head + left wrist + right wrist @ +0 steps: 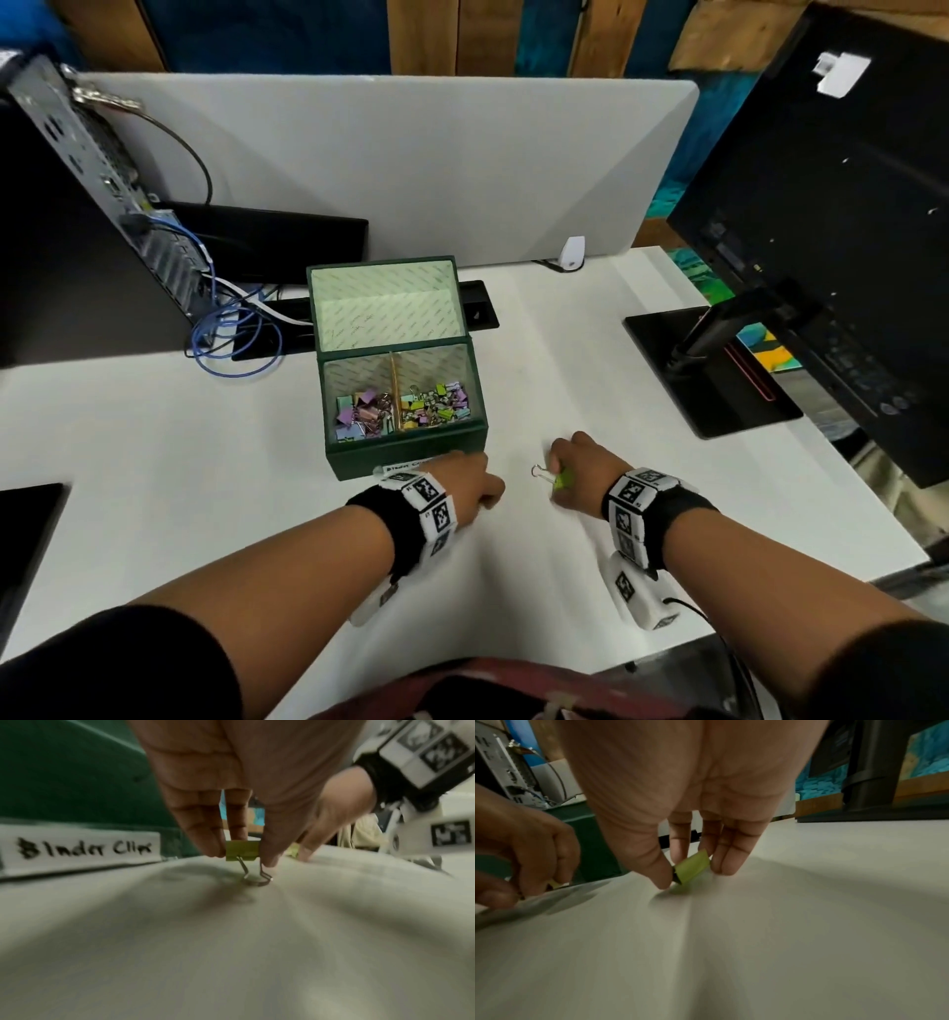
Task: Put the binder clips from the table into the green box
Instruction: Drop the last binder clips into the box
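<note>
We are pinching a yellow binder clip (242,850) in our left hand (470,483), body level, wire handles pointing down onto the worktop (642,360), just before the green box (405,457); our right hand (580,475) is gripping a lime binder clip (693,869) between thumb and fingers (727,850), body tilted, its wire handle pointing left toward the other hand.

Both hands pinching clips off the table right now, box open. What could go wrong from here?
1. The left hand pinches its clip only by the body, with the wire handles touching the table; it may slip on lifting.
2. The right hand holds its green clip tilted, low on the table; the pinch looks shallow.
3. The box stands right by the left hand; a bump could shift it.
</note>
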`<action>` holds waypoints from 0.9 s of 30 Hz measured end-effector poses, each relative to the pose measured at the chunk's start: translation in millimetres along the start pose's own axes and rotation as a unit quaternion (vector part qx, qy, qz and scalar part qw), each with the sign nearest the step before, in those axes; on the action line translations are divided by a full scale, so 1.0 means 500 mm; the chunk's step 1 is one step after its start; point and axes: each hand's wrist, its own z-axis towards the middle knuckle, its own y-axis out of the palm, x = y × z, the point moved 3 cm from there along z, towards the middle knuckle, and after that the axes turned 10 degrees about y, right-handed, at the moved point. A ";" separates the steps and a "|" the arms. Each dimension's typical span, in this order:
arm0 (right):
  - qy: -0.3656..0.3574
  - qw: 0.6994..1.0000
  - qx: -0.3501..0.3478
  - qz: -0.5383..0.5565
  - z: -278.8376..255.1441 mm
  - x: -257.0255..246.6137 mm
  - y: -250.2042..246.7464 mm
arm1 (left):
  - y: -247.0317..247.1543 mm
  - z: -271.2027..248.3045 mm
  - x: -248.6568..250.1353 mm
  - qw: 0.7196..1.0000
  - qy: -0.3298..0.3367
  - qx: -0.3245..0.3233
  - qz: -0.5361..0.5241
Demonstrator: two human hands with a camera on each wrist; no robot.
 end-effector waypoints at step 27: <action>-0.148 0.965 0.004 0.215 -0.023 -0.374 -0.102 | -0.040 -0.200 -0.247 0.775 -0.262 0.342 -0.462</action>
